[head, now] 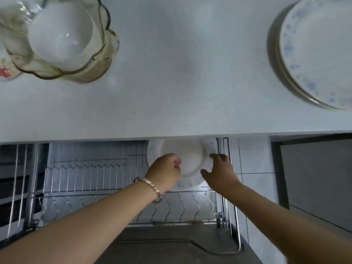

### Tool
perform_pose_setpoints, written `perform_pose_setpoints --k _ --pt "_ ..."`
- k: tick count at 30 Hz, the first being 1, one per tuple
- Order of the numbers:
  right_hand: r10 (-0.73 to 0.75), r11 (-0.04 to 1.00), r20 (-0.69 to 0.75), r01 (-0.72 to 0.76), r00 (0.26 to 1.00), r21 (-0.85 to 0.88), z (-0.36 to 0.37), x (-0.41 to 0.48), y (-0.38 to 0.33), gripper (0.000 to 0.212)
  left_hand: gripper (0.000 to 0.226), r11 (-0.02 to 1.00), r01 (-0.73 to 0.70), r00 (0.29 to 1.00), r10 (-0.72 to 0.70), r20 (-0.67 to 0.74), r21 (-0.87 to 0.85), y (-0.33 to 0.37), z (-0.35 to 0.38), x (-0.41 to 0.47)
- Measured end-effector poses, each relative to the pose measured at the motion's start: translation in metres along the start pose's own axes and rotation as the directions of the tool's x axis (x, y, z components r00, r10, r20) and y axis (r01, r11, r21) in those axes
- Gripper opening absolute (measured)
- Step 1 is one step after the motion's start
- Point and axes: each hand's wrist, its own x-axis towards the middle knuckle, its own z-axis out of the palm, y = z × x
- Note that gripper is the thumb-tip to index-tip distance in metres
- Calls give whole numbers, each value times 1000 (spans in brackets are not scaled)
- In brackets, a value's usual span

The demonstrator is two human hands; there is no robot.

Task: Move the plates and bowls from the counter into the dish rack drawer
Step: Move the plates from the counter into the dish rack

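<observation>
A white plate with blue flower print point(190, 159) sits in the right end of the wire dish rack drawer point(85, 174), partly under the counter edge. My left hand point(164, 170) grips the plate's left rim, with a bracelet on the wrist. My right hand point(221, 170) holds the plate's right rim, fingers spread. On the counter point(171, 73), a stack of blue-flowered plates point(314, 52) lies at the far right. At the far left stand stacked bowls: a white bowl point(59, 33) inside a scalloped glass bowl point(91, 61).
The pulled-out drawer has wire dividers running left of the plate and a metal frame point(226, 216) at its right side. A dark cabinet front point(314, 178) stands to the right. Dark floor shows below the drawer.
</observation>
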Motion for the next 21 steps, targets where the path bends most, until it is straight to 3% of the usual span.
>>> perform_pose_setpoints --k 3,5,8,10,13,15,16,19,21 --pt "-76 996 223 83 972 -22 -61 -36 -3 49 27 990 -141 990 140 11 14 53 -19 -32" --pt "-120 989 234 136 965 -53 -108 -60 -4 42 21 969 -246 968 245 -47 -2 90 -33 -46" --pt "-203 979 45 203 978 -12 -179 -85 0 26 16 939 -341 930 330 -161 -40 142 -54 -51" --pt "-249 961 -147 263 957 83 -223 -88 8 12 20 932 -343 917 304 -257 -120 176 -63 -42" --pt "-242 944 -500 322 831 78 -277 -71 27 17 49 930 -256 930 163 -329 -263 219 -68 -13" --pt "-161 968 -649 247 743 42 -300 -49 42 32 60 899 -201 955 92 -281 -389 241 -65 6" --pt "-100 984 -671 174 735 43 -307 -36 50 41 57 876 -182 967 77 -243 -447 249 -62 15" --pt "149 987 -618 -76 772 143 -319 -4 71 53 32 794 -172 980 79 -181 -583 268 -52 30" --pt "249 964 -573 -140 781 227 -320 11 82 54 32 748 -201 971 65 -231 -633 273 -43 34"
